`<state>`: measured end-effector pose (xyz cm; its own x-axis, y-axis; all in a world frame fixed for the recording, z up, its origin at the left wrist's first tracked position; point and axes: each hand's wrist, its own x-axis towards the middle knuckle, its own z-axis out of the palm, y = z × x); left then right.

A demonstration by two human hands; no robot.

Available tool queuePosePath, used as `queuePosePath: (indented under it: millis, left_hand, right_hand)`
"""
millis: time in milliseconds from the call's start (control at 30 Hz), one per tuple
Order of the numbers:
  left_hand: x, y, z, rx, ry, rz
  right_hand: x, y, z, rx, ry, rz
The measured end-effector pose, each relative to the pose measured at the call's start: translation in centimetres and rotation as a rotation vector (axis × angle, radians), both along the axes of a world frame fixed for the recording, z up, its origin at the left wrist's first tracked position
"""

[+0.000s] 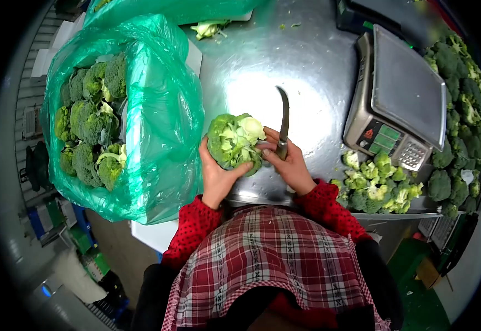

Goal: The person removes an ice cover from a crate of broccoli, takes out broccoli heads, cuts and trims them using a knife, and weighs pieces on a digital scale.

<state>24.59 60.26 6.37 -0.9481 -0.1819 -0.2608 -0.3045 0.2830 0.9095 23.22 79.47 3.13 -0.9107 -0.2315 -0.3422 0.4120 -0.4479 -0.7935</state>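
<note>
A head of broccoli is held over the metal table, its pale cut stem turned up. My left hand wraps around its left and near side, thumb across the leaves. In my right hand is a knife with a curved blade, which points away from me. The right fingers close on the knife's handle, close beside the broccoli's right side; whether they also touch the broccoli I cannot tell.
Left stands a box lined with a green plastic bag, holding several broccoli heads. A weighing scale is at right. Small florets lie before it, and a broccoli pile beyond. A trimmed piece lies at the back.
</note>
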Motion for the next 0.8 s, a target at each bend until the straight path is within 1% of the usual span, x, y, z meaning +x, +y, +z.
queuePosePath:
  millis: [67,100,133,200,233,267,333,367,467,533,567,700,733,800]
  left_hand:
    - [-0.5,0.2,-0.3,-0.010,0.020,-0.035]
    - [-0.6,0.4,-0.1,-0.005,0.051,-0.054]
    - [-0.9,0.2,-0.1,-0.003,0.042,-0.047]
    - [-2.0,0.2,0.1,-0.170,0.067,-0.195]
    - [-2.8,0.3,0.7,-0.170,0.043,-0.215]
    - [-3.2,0.4,1.1,-0.164,0.042,-0.217]
    - [-3.8,0.6,2.0,-0.288,-0.049,-0.267]
    - [-4.1,0.9,2.5,-0.308,-0.090,-0.252]
    - [-4.4,1.7,3.4,-0.390,-0.119,-0.252]
    - [-4.5,2.1,3.3,-0.418,-0.071,-0.251]
    - [-4.6,2.3,3.4,-0.470,-0.055,-0.259]
    - [-5.1,3.6,3.9,-0.579,-0.014,-0.281]
    - [-5.3,3.9,3.9,-0.570,-0.012,-0.279]
    - [-5.7,4.5,3.8,-0.647,-0.073,-0.277]
  right_hand:
    - [0.1,1.3,-1.2,0.746,0.531,-0.013]
    - [0.5,2.5,-0.3,0.919,0.521,0.029]
    - [1.0,3.0,0.6,0.918,0.516,0.040]
    - [1.8,4.1,2.0,1.172,0.587,0.208]
    - [2.3,4.5,2.2,1.203,0.592,0.307]
    - [2.5,4.6,2.2,1.209,0.588,0.308]
    - [2.7,4.5,2.1,1.237,0.619,0.315]
    - [2.5,4.5,2.1,1.233,0.620,0.317]
    - [1.7,4.5,1.9,1.194,0.663,0.305]
    - [1.3,4.7,1.7,1.232,0.708,0.358]
    - [1.2,4.8,1.7,1.236,0.713,0.361]
    - [0.5,4.8,0.2,1.352,0.642,0.459]
    - [0.3,4.8,-0.3,1.391,0.598,0.489]
    - [-0.2,4.9,-0.3,1.386,0.615,0.466]
